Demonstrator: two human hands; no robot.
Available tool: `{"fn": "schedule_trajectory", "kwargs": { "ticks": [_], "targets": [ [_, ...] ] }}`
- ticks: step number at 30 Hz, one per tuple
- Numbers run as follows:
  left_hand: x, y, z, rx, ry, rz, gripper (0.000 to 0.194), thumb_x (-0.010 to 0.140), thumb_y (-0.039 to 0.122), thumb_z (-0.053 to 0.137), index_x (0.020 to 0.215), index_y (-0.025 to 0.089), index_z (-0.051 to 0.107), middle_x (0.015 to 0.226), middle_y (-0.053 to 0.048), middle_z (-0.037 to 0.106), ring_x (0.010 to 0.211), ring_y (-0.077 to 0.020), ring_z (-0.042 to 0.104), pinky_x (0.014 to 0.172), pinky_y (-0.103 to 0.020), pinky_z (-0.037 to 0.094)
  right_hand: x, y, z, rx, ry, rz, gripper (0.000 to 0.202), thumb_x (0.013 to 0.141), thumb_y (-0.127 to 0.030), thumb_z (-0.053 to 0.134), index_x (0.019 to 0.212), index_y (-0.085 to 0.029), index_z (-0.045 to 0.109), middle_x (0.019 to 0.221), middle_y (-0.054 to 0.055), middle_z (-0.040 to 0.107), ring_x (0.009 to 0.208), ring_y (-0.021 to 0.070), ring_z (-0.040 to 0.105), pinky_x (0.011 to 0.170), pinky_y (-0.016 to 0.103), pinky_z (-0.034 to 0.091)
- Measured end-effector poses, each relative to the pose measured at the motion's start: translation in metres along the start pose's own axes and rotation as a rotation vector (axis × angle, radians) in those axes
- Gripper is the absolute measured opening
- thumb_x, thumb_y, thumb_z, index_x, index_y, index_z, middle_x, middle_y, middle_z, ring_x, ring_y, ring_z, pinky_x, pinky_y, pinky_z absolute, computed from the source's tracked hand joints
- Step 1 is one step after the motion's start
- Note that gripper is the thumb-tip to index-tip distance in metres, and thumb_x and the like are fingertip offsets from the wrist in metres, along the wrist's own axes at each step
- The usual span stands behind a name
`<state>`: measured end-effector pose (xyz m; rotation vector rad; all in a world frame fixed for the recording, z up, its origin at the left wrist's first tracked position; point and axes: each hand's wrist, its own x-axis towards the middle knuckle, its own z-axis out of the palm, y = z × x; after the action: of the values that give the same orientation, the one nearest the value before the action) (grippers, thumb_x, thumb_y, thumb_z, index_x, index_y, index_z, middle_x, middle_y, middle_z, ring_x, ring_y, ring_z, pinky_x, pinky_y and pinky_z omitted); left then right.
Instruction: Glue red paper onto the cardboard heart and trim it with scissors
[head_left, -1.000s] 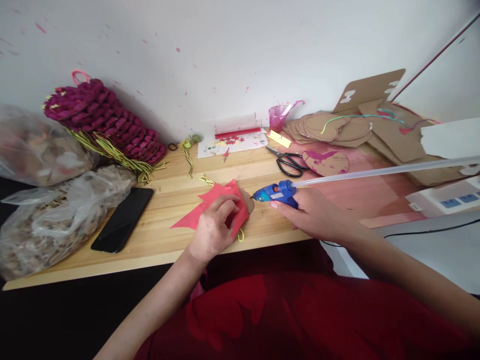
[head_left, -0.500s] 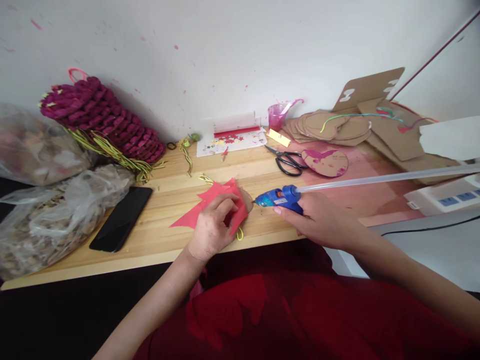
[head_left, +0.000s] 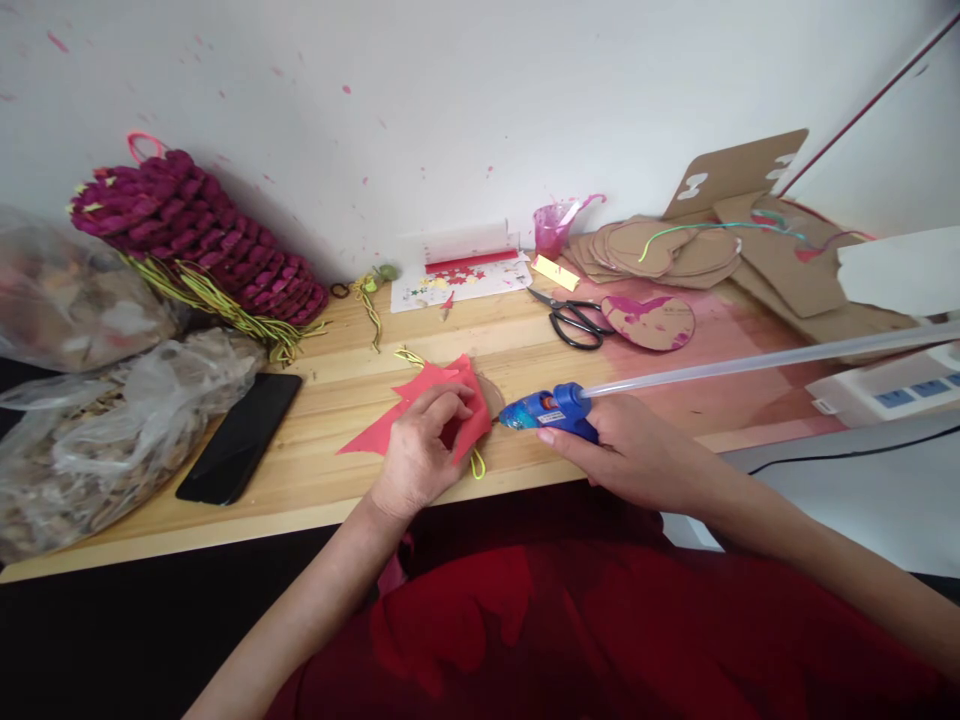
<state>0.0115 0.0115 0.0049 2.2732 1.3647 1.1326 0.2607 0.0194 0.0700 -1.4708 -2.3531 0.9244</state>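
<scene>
My left hand (head_left: 427, 440) is closed on a piece of red paper (head_left: 375, 425) with jagged edges, its fingers curled over the sheet. Beneath the paper, a brown cardboard piece (head_left: 493, 394) sticks out on the right. Loops of yellow-green cord (head_left: 478, 465) show at the near and far sides. My right hand (head_left: 622, 440) grips a blue hot glue gun (head_left: 551, 411), and a long clear glue stick (head_left: 720, 371) runs out of its back to the right. The nozzle tip is at the right edge of the cardboard; whether it touches is too small to tell.
Black-handled scissors (head_left: 576, 320) and a heart-shaped cardboard piece (head_left: 651, 323) lie behind the glue gun. A phone (head_left: 240, 438) and plastic bags (head_left: 142, 430) are at left, below a purple pinecone-like bundle (head_left: 210, 240). A power strip (head_left: 885, 390) stands at right.
My right hand has brought the glue gun slightly left and nearer to me, its tip now lower along the cardboard's edge. The left hand stays on the red paper.
</scene>
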Motion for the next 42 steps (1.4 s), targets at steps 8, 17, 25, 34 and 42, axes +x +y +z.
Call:
{"fn": "schedule_trajectory", "kwargs": {
  "ticks": [8, 17, 25, 34, 42],
  "targets": [
    [0.0, -0.004, 0.0, -0.042, 0.015, -0.021, 0.01, 0.083, 0.022, 0.071, 0.086, 0.02, 0.062, 0.109, -0.01, 0.071, 0.098, -0.0214, 0.069, 0.082, -0.036, 0.058, 0.001, -0.001, 0.001, -0.015, -0.008, -0.011, 0.039, 0.094, -0.046, 0.048, 0.065, -0.021, 0.045, 0.058, -0.002, 0.052, 0.052, 0.0113, 0.041, 0.056, 0.029, 0.028],
    [0.001, -0.006, -0.002, -0.1, 0.015, -0.05, 0.01, 0.082, 0.02, 0.07, 0.086, 0.02, 0.062, 0.109, -0.01, 0.071, 0.1, -0.0224, 0.069, 0.083, -0.037, 0.059, 0.001, 0.001, -0.002, -0.053, -0.014, 0.016, 0.043, 0.094, -0.05, 0.047, 0.062, -0.022, 0.042, 0.053, -0.003, 0.049, 0.05, 0.012, 0.041, 0.055, 0.03, 0.028],
    [0.001, -0.006, -0.002, -0.064, 0.021, -0.031, 0.009, 0.081, 0.018, 0.07, 0.085, 0.02, 0.062, 0.107, -0.009, 0.072, 0.096, -0.0212, 0.069, 0.081, -0.036, 0.058, 0.001, 0.001, -0.004, -0.052, -0.011, 0.031, 0.042, 0.094, -0.05, 0.047, 0.063, -0.021, 0.045, 0.057, -0.001, 0.054, 0.052, 0.0124, 0.043, 0.055, 0.031, 0.028],
    [0.001, -0.006, -0.002, -0.062, 0.017, -0.026, 0.011, 0.08, 0.016, 0.072, 0.084, 0.02, 0.062, 0.107, -0.009, 0.071, 0.097, -0.0211, 0.069, 0.082, -0.036, 0.057, 0.002, -0.001, -0.011, -0.095, -0.025, 0.064, 0.043, 0.094, -0.049, 0.047, 0.062, -0.022, 0.044, 0.056, 0.0, 0.054, 0.05, 0.0127, 0.044, 0.054, 0.031, 0.028],
    [0.002, -0.004, -0.003, -0.078, 0.028, -0.017, 0.011, 0.08, 0.019, 0.072, 0.084, 0.019, 0.063, 0.107, -0.01, 0.072, 0.096, -0.0209, 0.069, 0.082, -0.035, 0.057, 0.008, -0.002, -0.01, -0.109, 0.014, 0.069, 0.044, 0.094, -0.051, 0.047, 0.061, -0.021, 0.047, 0.053, -0.001, 0.051, 0.05, 0.0128, 0.042, 0.054, 0.031, 0.026]
  ]
}}
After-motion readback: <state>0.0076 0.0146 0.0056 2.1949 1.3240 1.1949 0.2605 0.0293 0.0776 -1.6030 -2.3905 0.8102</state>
